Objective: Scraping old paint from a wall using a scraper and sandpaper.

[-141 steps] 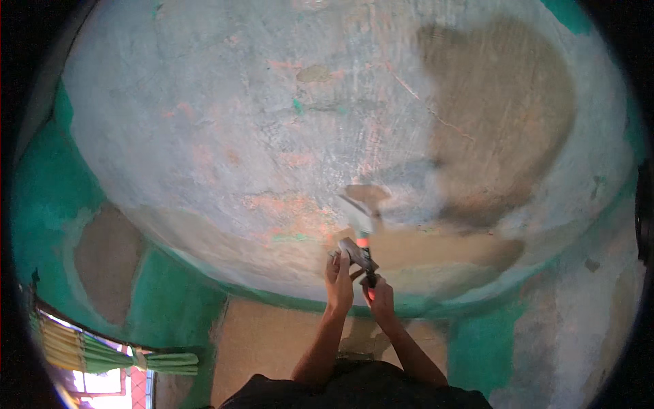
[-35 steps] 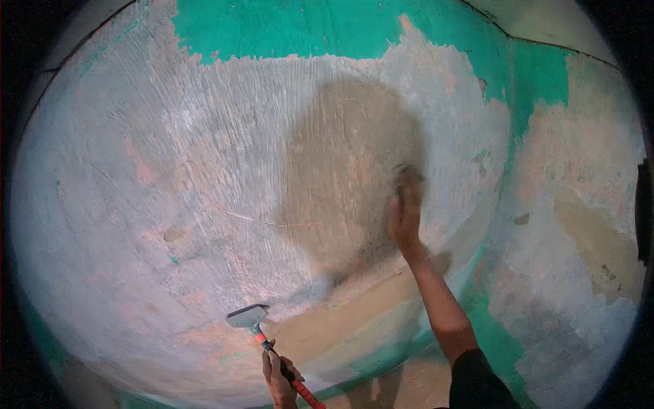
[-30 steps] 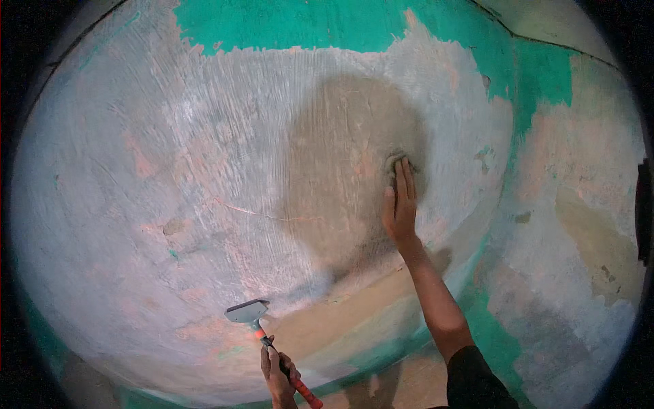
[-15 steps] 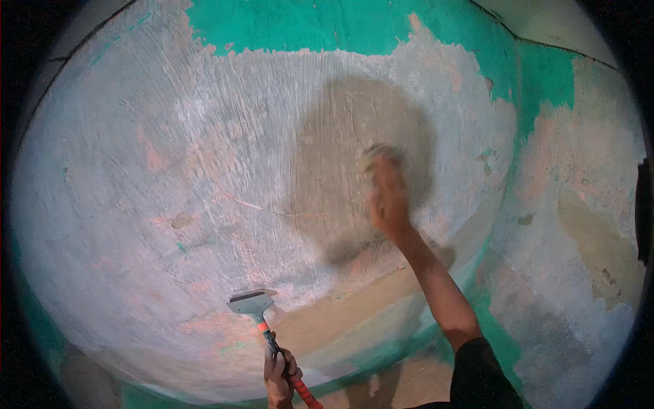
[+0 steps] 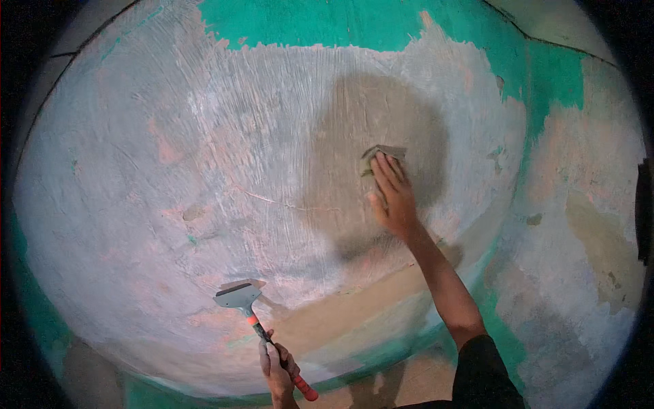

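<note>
My right hand (image 5: 394,198) presses a small folded grey-green pad (image 5: 370,162) flat against the scraped wall (image 5: 170,123), fingers lying over it. Whether the pad is sandpaper or a sponge is unclear. That spot lies within a large, soft-edged darker patch (image 5: 340,123) on the wall. Lower down, my left hand (image 5: 278,371) is closed around the handle of a wide-bladed scraper (image 5: 238,297) with a grey head and a black and red grip. The scraper points up and left; I cannot tell if its blade touches the wall.
Green paint (image 5: 313,24) with a ragged lower edge covers the top of the wall. At the right, a corner meets a second patchy wall (image 5: 558,273). A thin crack (image 5: 272,201) runs across the middle, and a beige band (image 5: 354,296) slants along the lower part.
My right hand, blurred before, now shows sharply with the pad at nearly the same place. The scraper in my left hand has shifted a little left and up. The view has moved slightly.
</note>
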`<action>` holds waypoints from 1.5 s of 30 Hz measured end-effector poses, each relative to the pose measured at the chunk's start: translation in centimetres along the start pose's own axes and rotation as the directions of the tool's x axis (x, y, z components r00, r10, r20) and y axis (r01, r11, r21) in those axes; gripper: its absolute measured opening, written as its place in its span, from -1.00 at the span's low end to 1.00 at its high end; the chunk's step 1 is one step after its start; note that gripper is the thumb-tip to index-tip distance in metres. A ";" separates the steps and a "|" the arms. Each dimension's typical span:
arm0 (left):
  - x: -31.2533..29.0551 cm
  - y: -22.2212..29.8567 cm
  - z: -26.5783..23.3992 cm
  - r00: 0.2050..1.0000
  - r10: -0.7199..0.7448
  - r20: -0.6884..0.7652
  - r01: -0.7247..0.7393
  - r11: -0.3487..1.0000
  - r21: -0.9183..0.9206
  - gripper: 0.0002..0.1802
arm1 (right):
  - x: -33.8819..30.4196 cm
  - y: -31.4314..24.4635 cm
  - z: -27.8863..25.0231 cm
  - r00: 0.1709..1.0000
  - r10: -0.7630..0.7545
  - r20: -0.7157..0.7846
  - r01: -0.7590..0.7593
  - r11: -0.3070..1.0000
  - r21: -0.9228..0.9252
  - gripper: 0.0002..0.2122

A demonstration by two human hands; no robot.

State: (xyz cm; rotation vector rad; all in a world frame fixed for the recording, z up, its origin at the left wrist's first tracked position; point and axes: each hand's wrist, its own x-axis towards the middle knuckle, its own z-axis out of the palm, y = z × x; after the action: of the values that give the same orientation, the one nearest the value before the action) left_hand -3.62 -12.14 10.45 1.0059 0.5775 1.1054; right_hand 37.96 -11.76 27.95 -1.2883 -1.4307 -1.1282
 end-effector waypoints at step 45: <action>1.6 -0.8 -0.2 0.995 0.056 -0.079 -0.014 0.892 0.453 -0.53 | -1.9 -10.7 4.4 0.992 0.121 0.042 -0.125 0.986 0.111 -0.45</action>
State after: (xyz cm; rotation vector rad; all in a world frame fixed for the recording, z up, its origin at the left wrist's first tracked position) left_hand -2.78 -10.68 9.81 1.3769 0.9220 1.0744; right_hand 27.33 -8.35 24.49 -1.3026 -1.3997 -0.9334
